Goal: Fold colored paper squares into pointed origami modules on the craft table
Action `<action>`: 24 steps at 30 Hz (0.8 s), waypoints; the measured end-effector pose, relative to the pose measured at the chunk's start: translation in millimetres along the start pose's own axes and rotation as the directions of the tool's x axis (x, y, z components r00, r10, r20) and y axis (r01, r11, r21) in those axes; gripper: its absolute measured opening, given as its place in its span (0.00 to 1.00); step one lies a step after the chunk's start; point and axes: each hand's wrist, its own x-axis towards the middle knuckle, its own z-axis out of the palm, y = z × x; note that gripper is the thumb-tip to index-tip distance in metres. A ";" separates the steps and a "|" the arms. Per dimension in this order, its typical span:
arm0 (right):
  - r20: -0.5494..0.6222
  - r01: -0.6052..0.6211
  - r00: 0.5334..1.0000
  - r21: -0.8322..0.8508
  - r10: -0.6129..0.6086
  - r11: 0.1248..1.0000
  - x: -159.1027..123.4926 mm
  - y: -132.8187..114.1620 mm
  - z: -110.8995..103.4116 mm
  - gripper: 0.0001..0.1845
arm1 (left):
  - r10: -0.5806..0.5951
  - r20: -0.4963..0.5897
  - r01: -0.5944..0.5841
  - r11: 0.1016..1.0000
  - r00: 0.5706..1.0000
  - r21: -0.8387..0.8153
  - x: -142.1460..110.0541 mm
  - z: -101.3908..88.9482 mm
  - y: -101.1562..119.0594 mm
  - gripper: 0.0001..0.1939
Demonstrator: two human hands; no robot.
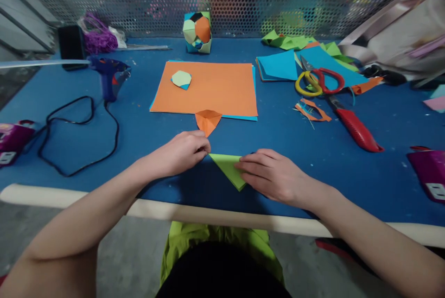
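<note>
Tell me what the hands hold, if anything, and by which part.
A lime-green folded paper triangle: left hand at its left corner, right hand over its right side; pinched or pressed, unclear.

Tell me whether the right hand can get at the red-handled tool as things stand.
Probably yes: nothing seems to stand between the right hand and the red-handled tool, though the hand would first have to leave the green paper it touches.
</note>
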 end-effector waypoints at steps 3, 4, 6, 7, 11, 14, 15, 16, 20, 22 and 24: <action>0.004 0.003 1.000 0.005 -0.003 1.000 0.1 -0.2 -0.4 0.17 | 0.011 -0.002 -0.011 1.000 1.000 -0.005 0.0 0.8 -1.0 0.12; 0.004 0.003 1.000 0.000 -0.003 1.000 0.2 -0.4 -0.6 0.17 | 0.013 -0.001 -0.013 1.000 1.000 -0.005 0.0 1.3 -1.5 0.11; 0.006 0.002 1.000 -0.014 -0.002 1.000 0.7 -0.7 -1.1 0.18 | 0.013 -0.001 -0.013 1.000 1.000 -0.005 -0.1 2.0 -2.1 0.11; 0.005 0.003 1.000 -0.018 -0.003 1.000 0.9 -0.8 -1.4 0.18 | 0.012 -0.003 -0.012 1.000 1.000 -0.005 -0.2 2.2 -2.1 0.11; 0.003 0.010 1.000 -0.021 -0.010 1.000 1.5 -0.4 -2.6 0.18 | 0.005 -0.008 -0.005 1.000 1.000 -0.006 -0.2 1.1 -0.1 0.11; 0.008 0.015 1.000 -0.030 -0.015 0.999 1.5 0.0 -3.7 0.19 | 0.004 -0.009 -0.004 1.000 1.000 0.002 -0.1 -0.3 1.9 0.11; 0.011 0.017 1.000 -0.033 -0.016 0.999 1.4 0.1 -4.1 0.20 | 0.003 -0.011 -0.003 1.000 1.000 0.006 -0.1 -0.5 2.2 0.10; 0.015 0.016 1.000 -0.035 -0.016 0.999 1.2 0.0 -4.5 0.20 | 0.003 -0.013 -0.003 1.000 1.000 0.009 -0.2 -0.5 2.2 0.10; 0.045 0.004 0.999 -0.047 -0.002 0.999 0.9 -0.8 -6.5 0.20 | 0.014 -0.023 -0.014 1.000 1.000 0.011 -0.4 1.0 0.3 0.10; 0.064 0.004 0.998 -0.068 0.000 0.998 1.3 -1.3 -7.9 0.21 | 0.021 -0.028 -0.021 1.000 0.999 0.009 -0.4 1.7 -0.8 0.10; 0.083 0.007 0.997 -0.081 0.000 0.997 1.8 -1.5 -9.2 0.21 | 0.026 -0.030 -0.026 1.000 0.999 0.010 -0.2 1.9 -1.3 0.10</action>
